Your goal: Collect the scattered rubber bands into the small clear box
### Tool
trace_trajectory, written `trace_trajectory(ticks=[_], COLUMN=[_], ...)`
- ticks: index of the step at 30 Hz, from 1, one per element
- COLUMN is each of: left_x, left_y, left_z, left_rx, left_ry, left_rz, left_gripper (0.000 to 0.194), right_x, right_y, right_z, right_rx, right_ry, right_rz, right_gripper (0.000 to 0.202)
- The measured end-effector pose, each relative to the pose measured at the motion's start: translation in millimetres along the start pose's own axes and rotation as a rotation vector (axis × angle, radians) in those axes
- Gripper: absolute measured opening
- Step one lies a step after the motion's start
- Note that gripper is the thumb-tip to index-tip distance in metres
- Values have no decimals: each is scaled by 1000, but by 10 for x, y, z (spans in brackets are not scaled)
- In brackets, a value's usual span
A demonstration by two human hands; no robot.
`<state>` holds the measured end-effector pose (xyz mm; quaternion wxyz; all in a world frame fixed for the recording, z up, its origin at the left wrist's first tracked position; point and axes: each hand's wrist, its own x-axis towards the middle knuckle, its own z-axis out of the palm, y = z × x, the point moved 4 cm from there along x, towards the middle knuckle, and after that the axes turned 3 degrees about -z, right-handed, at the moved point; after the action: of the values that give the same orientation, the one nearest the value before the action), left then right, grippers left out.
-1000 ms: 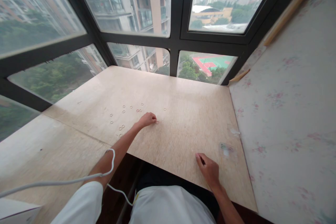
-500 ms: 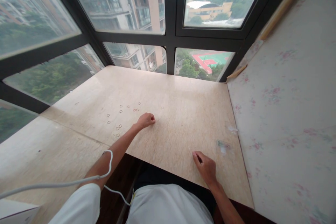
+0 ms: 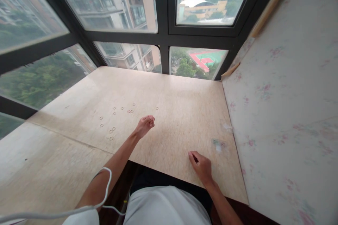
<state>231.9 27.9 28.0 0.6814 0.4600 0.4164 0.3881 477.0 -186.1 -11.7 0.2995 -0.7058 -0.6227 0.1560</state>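
Your left hand [image 3: 145,125] is out over the marble-patterned tabletop [image 3: 171,137], fingers curled in, can't tell if anything's pinched there; thin rings [image 3: 111,136] lie scattered to its left and beyond, some in touching pairs, plus a lone one past the fingertips. Your right hand [image 3: 201,166] is well apart from the left, near the front edge, thumb and fingers curled around a dark gap, contents can't be made out, with a clear plastic packet [image 3: 218,145] nearby toward the floral wallpaper [image 3: 280,130].
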Motion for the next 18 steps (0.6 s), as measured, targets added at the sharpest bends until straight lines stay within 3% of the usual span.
trace_trajectory(ticks=[4,9,18], left_x=[-95,-176,-228], left_y=[27,24,-103], left_z=[307,601,1008], left_rx=[-289,-322,-446], left_ry=[-55,-73,-206], left_rz=[-16,-20,-66], left_gripper=[25,25,24], right_x=[1,-10,-28], right_y=[-7,-17,-59], right_z=[-6,2,-12], right_rx=[-6,-17,-33], right_ry=[-4,1,1], right_rz=[-7,-18,-27], right_gripper=[44,42,41])
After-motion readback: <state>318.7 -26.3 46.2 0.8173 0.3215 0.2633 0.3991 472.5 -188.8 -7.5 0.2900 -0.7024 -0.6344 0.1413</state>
